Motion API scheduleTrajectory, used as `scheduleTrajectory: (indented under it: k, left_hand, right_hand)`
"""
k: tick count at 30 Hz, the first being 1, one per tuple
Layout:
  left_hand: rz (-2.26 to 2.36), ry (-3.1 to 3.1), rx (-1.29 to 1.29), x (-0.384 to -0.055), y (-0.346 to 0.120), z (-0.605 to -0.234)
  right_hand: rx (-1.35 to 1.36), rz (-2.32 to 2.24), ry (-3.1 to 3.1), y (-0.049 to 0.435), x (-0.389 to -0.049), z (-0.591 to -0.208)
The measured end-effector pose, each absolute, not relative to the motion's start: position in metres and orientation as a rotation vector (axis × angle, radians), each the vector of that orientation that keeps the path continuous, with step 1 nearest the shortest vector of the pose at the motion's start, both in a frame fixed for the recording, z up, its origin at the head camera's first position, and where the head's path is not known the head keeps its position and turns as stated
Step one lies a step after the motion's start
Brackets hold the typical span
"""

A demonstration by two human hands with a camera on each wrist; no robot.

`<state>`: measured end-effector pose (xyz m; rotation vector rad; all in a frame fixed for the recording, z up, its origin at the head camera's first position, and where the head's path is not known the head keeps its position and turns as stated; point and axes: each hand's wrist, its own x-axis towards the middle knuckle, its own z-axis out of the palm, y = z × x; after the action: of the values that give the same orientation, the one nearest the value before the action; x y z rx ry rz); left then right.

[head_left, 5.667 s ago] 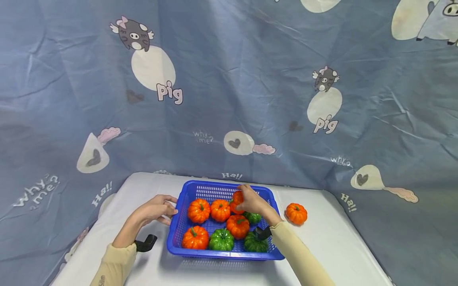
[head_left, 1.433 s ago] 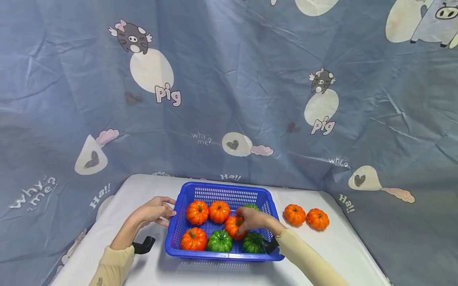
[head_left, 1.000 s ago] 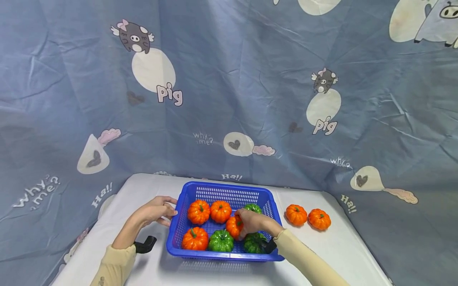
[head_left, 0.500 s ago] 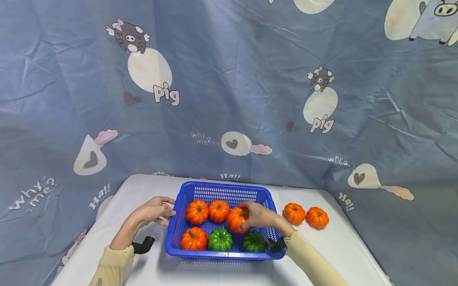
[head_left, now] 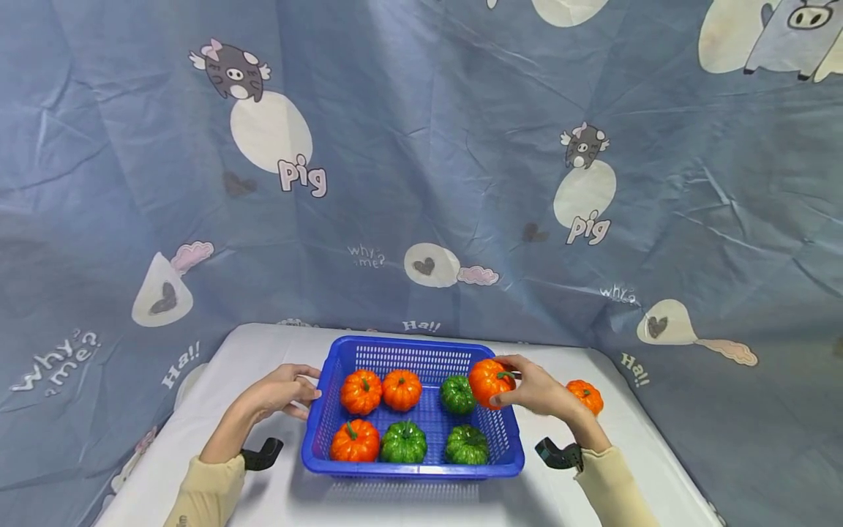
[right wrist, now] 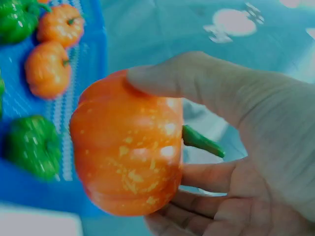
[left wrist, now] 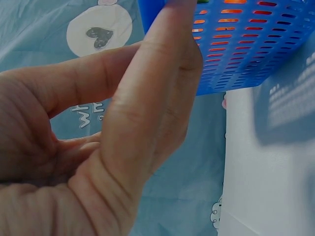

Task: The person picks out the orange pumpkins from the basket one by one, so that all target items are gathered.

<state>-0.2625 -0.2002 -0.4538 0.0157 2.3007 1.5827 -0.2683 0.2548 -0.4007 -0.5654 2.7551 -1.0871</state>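
My right hand (head_left: 536,388) grips a small orange pumpkin (head_left: 490,383) with a green stem, held above the right rim of the blue plastic basket (head_left: 411,468). In the right wrist view, the thumb lies on one side of the pumpkin (right wrist: 128,147) and the fingers on the other. My left hand (head_left: 279,391) holds the basket's left rim with thumb and fingertips; the left wrist view partly hides that contact. Inside the basket are several pumpkins: orange ones (head_left: 361,392) along the left and back, green ones (head_left: 405,442) at the front and right.
Right of the basket, another orange pumpkin (head_left: 585,397) stands on the white table (head_left: 632,439), partly behind my right hand. A second one there is hidden now. A blue printed cloth (head_left: 369,183) hangs behind the table.
One orange pumpkin went from basket to table earlier. Since then my right hand has taken hold of another, raised it and carried it rightward to the rim. The left hand has stayed put.
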Motion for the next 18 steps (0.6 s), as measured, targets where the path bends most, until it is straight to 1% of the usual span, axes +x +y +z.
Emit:
scheduleTrajectory:
  k: [4,8,12,18]
  left_hand:
    - [1.574,2.303,0.021,-0.263,-0.200,-0.453]
    - [1.570,2.304,0.013,-0.263,-0.200,-0.454]
    - [1.564,2.310,0.010,-0.264,-0.200,-0.454]
    - [1.576,2.296,0.008,-0.265,-0.200,-0.454]
  right_hand:
    - [-0.460,-1.156,2.781,0.288,-0.261,-0.397]
    - [-0.345,-1.144,2.848,0.317,-0.256,-0.403]
    - [-0.221,-1.084,2.882,0.343,-0.254,-0.421]
    - [0.045,-0.986,2.862,0.375,-0.256,-0.457]
